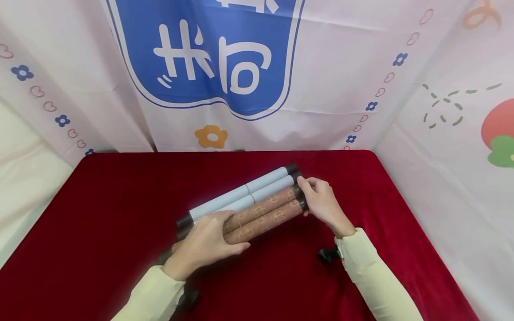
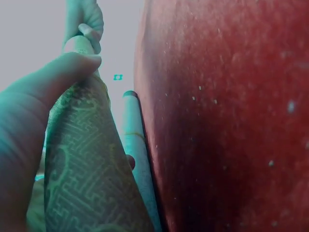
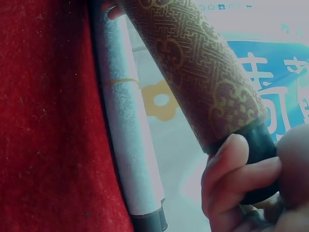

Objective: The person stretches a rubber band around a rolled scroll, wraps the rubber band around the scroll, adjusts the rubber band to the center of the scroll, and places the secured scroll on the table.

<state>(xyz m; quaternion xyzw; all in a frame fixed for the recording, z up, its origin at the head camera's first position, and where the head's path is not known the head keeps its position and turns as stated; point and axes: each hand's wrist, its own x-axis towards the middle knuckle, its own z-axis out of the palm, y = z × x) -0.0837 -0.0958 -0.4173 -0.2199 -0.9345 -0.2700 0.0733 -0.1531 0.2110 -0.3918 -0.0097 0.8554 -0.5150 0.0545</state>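
Note:
Four rolled scrolls lie side by side, slanting across the red table (image 1: 120,209): two pale blue scrolls (image 1: 245,194) at the back and two brown patterned scrolls (image 1: 265,214) in front. My left hand (image 1: 226,236) grips the left part of the brown scrolls. In the left wrist view its thumb (image 2: 67,67) lies over a brown scroll (image 2: 82,164), with a pale scroll (image 2: 137,145) beyond. My right hand (image 1: 309,196) grips the dark end caps at the right. In the right wrist view its fingers (image 3: 231,169) curl round a dark cap (image 3: 258,142) of a brown scroll (image 3: 198,72).
A white printed cloth with a blue emblem (image 1: 209,53) hangs behind and to both sides of the table. Small black clips (image 1: 327,255) sit on the red cloth by both my sleeves.

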